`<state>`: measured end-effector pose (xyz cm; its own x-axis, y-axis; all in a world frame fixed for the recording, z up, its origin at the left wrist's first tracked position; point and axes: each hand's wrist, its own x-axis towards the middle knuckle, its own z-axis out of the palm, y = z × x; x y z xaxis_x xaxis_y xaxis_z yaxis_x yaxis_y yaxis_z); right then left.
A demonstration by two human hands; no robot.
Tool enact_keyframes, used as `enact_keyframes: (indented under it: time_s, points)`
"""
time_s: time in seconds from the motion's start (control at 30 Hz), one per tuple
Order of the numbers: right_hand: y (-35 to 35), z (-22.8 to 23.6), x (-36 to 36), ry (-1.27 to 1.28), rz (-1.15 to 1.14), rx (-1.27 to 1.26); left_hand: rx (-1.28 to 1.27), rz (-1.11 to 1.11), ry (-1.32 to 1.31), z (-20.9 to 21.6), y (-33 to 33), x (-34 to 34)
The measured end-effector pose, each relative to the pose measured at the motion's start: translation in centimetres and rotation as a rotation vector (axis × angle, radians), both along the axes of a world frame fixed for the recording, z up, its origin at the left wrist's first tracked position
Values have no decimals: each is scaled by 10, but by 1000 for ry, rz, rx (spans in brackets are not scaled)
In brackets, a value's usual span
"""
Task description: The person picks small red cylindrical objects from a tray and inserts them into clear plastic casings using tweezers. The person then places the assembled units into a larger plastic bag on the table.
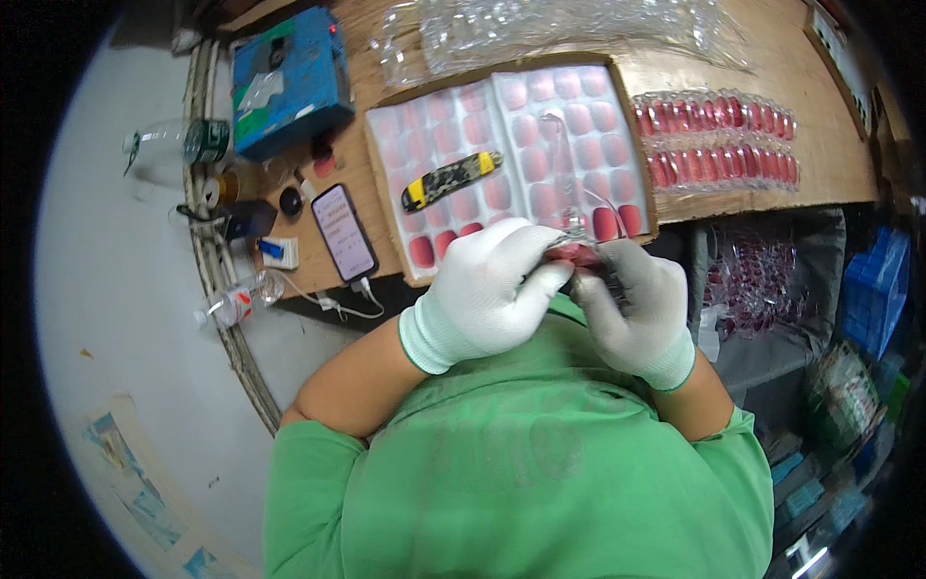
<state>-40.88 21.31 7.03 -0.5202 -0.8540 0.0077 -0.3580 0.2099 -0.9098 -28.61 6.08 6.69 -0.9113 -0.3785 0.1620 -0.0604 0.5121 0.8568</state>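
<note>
My left hand (pixel 492 289) and my right hand (pixel 637 307), both in white knitted gloves, meet close to my chest. Between them they grip a pair of clear-framed glasses (pixel 577 254) with a reddish-pink lens, whose clear temple arms point away from me. My fingers cover much of the frame. Just beyond is a shallow cardboard box (pixel 637 145) lined with white sheets, under which rows of pink lenses show. Along its near edge several red lenses (pixel 422 251) lie uncovered. A yellow and camouflage utility knife (pixel 451 180) rests on the sheet.
Two rows of pink-lensed glasses (pixel 719 116) stand right of the box; clear plastic bags (pixel 579 29) lie behind. A grey bin (pixel 810 328) holds more glasses. At left are a lit phone (pixel 344 234) on a cable, a blue box (pixel 294 82) and plastic bottles (pixel 204 141).
</note>
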Motion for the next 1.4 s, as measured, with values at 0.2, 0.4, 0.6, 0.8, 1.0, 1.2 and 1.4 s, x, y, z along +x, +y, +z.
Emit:
enact_keyframes:
  time_s: [0.2, 0.4, 0.6, 0.8, 1.0, 1.2, 1.4]
  points:
    - [13, -23, -46, 196, 154, 58, 148, -299, 36, -31, -78, -41]
    - [55, -40, -224, 704, -505, 48, 254, 603, -464, -129, -329, -57]
    - [132, -105, -403, 516, -724, 740, 482, 557, -438, -119, -284, -95]
    - [111, -94, -378, 594, -785, 894, 598, 851, -250, -83, -292, -57]
    - [58, -67, -193, 526, -544, 25, 323, 708, 70, -44, -177, -56]
    - [-3, -117, -47, 270, 88, 456, 112, 331, 60, -68, -69, -13]
    - [-21, -110, -28, 554, 147, 717, -21, 15, -118, -49, -42, 40]
